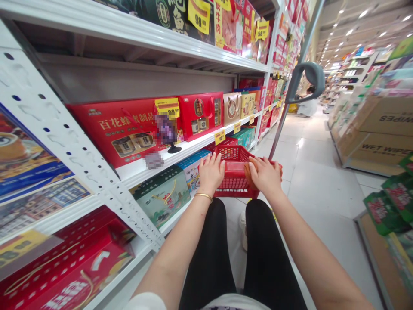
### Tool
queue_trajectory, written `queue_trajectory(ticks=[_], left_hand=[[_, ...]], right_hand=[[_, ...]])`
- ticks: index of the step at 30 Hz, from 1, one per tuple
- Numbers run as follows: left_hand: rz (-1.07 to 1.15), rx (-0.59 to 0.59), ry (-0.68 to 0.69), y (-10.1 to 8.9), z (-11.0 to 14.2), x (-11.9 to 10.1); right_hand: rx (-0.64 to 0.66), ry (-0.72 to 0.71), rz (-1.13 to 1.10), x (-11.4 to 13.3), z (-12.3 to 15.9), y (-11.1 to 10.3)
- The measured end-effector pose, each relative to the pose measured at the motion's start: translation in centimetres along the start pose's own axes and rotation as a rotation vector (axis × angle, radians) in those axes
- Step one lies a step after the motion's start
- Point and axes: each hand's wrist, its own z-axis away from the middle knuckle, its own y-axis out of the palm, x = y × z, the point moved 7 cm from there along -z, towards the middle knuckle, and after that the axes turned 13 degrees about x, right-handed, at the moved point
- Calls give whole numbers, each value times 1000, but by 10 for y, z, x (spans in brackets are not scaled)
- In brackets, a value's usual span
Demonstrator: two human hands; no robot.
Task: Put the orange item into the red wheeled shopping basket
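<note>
A red plastic shopping basket (232,183) with mesh sides stands low in front of my knees, beside the shelf. My left hand (211,172), with a gold bangle at its wrist, is closed over the basket's left rim. Over the right rim my right hand (267,175) is closed too, its fingers curled on the edge. From the basket's right side a long metal pull rod rises, tilted, with a grey loop grip (306,82) that neither hand touches. On the shelf to the left is a small purple figure (166,129) on a black stand, partly blurred out.
White shelving (193,148) runs along the left with red gift boxes (129,129) and yellow price tags. A green box (163,196) sits on the lower shelf. Cartons (383,125) are stacked at right across the tiled aisle (309,172). A person (308,105) crouches farther off.
</note>
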Motion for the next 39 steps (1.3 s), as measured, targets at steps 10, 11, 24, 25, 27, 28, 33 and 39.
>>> queue_trajectory(ticks=[10,11,24,25,27,28,33,39], left_hand=[[-34,3,9,2,-1,2],[-36,8,5,2,-1,2],[-23,0,-12,1,0,3],[-28,2,-7,1,0,3],[-31,5,9,1,0,3],[-31,5,14,1,0,2],[-22,-6,8,1,-1,1],[-17,-41,0,3,-2,3]], right_hand=[[48,-249,11,84,6,21],[45,-251,14,79,6,20],[14,-122,38,60,4,17],[18,-168,44,72,7,19],[31,-247,55,85,10,22],[39,-268,58,85,11,21],[50,-142,34,26,-1,7],[37,36,11,10,-7,4]])
